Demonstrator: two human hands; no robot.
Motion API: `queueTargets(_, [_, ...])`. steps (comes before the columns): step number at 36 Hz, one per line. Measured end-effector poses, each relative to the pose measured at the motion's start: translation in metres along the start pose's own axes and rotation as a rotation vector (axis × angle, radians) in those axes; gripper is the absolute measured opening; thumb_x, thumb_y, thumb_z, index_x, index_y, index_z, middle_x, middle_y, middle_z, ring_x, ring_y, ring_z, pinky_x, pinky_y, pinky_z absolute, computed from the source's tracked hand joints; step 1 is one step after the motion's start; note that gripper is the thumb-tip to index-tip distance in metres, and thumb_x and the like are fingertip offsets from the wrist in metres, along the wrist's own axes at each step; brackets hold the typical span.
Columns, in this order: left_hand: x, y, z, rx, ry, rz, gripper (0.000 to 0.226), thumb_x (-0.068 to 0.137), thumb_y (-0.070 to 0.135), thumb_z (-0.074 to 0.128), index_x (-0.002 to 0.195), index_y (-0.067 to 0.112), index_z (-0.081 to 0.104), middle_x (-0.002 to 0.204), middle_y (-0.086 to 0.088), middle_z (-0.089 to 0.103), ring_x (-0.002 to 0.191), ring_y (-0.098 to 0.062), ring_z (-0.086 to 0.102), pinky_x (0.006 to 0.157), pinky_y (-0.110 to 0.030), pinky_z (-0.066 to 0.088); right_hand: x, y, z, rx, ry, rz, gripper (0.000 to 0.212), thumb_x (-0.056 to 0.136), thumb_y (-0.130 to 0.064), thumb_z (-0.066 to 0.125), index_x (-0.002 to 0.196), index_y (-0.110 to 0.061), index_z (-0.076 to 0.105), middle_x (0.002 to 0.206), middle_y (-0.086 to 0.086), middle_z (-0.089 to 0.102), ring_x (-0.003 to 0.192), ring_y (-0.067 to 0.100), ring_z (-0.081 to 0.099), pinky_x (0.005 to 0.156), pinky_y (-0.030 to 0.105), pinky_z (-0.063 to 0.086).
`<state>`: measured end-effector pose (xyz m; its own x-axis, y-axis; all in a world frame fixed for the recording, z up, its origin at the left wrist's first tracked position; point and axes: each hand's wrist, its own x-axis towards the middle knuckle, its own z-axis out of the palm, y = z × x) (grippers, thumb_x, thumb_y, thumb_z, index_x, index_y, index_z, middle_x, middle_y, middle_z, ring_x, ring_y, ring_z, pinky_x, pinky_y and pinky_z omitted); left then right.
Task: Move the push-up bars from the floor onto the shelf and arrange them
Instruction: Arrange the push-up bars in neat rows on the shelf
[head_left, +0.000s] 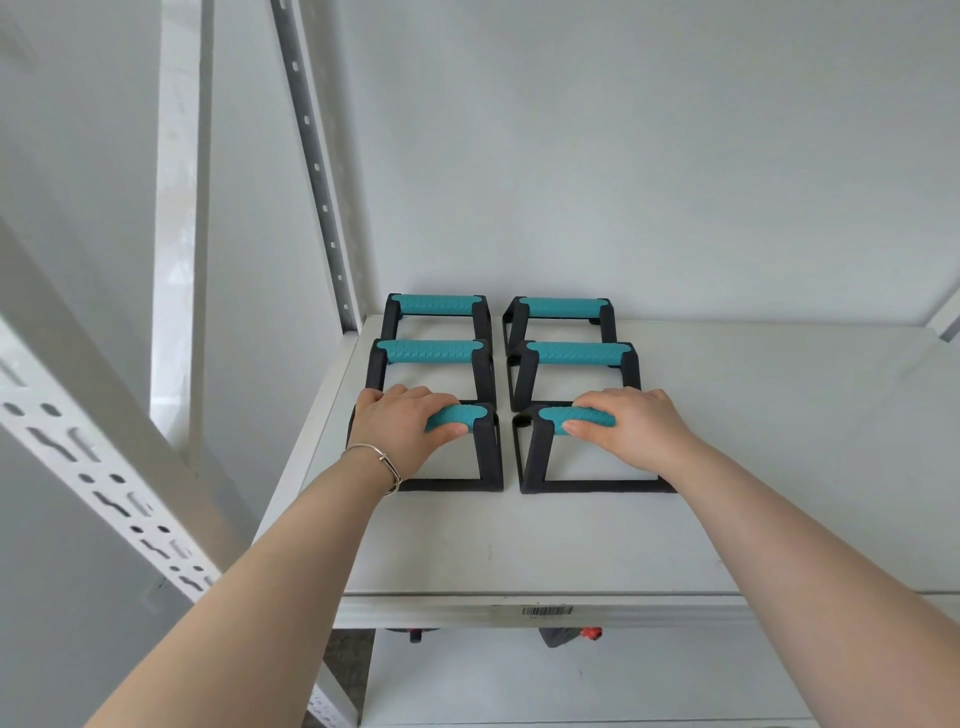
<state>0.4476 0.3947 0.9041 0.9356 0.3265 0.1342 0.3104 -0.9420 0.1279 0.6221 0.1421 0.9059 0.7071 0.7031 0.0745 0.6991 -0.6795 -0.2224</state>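
Several push-up bars with black frames and teal grips stand on the white shelf (519, 540) in two columns. The back pair (436, 305) (563, 307) is near the wall, and the middle pair (430, 352) (582, 354) stands in front of it. My left hand (402, 423) is closed around the teal grip of the front left bar (470, 415). The front right bar (553, 418) has my right hand (631, 423) wrapped around its grip. Both front bars rest on the shelf, upright, in line with the others.
A perforated white upright (317, 166) stands at the shelf's back left corner, and another slanted post (104, 467) is close on my left. The wall is right behind the bars. A barcode label (546, 611) is on the shelf's front edge. Dark items with red parts (571, 635) show under the shelf.
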Motion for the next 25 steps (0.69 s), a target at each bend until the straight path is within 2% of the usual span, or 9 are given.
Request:
queueTargets(7, [-0.0007,0.0022,-0.0002,0.011,-0.002,-0.016,0.047,0.091,0.066,0.033,0.129,0.043,0.049,0.113,0.015,0.060,0.105,-0.014,0.050,0.097,-0.037,0.032,-0.0012,-0.0022,0.0029,-0.018,0.032,0.001,0.043,0.088,-0.070,0.040,0.114,-0.043,0.060,0.096,-0.013,0.061,0.100,0.014,0.053,0.090,0.036,0.032])
queueTargets(25, [-0.0001,0.0040,0.0004,0.026,-0.004,-0.019,0.047,0.091,0.066,0.034,0.130,0.043,0.048,0.114,0.015,0.060,0.107,-0.014,0.050,0.098,-0.038,0.033,-0.0018,-0.0006,0.0048,-0.056,0.048,0.004,0.048,0.086,-0.073,0.035,0.116,-0.043,0.058,0.098,-0.013,0.062,0.102,0.014,0.053,0.091,0.037,0.033])
